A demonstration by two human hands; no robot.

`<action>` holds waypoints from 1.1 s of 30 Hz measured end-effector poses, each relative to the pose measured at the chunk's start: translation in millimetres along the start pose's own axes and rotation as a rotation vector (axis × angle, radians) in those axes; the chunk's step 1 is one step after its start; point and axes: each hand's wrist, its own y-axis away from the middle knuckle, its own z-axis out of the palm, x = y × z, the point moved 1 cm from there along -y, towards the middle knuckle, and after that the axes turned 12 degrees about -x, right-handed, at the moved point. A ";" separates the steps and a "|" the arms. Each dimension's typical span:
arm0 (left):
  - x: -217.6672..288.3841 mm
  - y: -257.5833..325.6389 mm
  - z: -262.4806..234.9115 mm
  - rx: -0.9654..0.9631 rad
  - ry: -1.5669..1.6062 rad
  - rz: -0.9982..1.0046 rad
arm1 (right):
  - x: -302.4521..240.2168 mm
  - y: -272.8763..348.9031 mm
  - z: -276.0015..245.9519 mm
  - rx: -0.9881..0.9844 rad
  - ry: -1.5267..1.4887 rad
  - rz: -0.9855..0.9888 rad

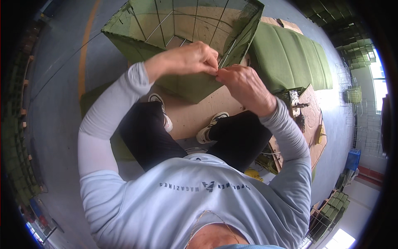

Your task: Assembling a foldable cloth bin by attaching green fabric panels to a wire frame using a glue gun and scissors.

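Green fabric basket (pixel 182 37) | both hands (pixel 188 58) (pixel 244 85) grip pinching rim | pinched item hidden

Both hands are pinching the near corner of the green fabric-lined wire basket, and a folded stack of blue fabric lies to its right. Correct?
Not quite. The head view shows the left hand and right hand pinching the near corner of the green fabric-lined wire basket, but the folded fabric stack to its right is green, not blue.

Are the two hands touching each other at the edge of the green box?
Touching. Head view shows left hand and right hand fingertips meeting on the green box edge.
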 end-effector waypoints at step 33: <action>-6.2 81.2 30.4 0.918 -0.553 -0.065 | -46.0 -40.6 47.5 0.541 -0.103 0.085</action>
